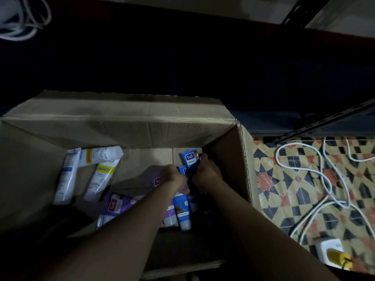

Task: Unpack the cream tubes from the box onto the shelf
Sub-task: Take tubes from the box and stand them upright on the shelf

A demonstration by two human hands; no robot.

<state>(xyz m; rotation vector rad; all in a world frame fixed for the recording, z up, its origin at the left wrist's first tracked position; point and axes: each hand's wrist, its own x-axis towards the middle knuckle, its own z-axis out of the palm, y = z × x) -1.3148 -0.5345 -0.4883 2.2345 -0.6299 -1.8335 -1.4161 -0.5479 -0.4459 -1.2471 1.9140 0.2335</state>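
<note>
An open cardboard box [125,122] stands on the floor with several cream tubes lying on its bottom. Both my arms reach down into it. My right hand [205,171] is closed around a blue tube [189,158] at the box's right side. My left hand [172,175] is closed over another blue tube [183,171] just beside it. White tubes with yellow bands [101,175] and a white and blue tube [67,177] lie at the left. Purple tubes [116,205] and a blue tube [182,209] rest under my forearms. The shelf [203,63] above the box is dark.
A patterned tiled floor [294,179] lies right of the box, with white cables [324,175] looping over it and a white power strip [330,252] with a yellow plug. A slotted metal shelf post [324,122] slants at the right. More cables [22,19] hang top left.
</note>
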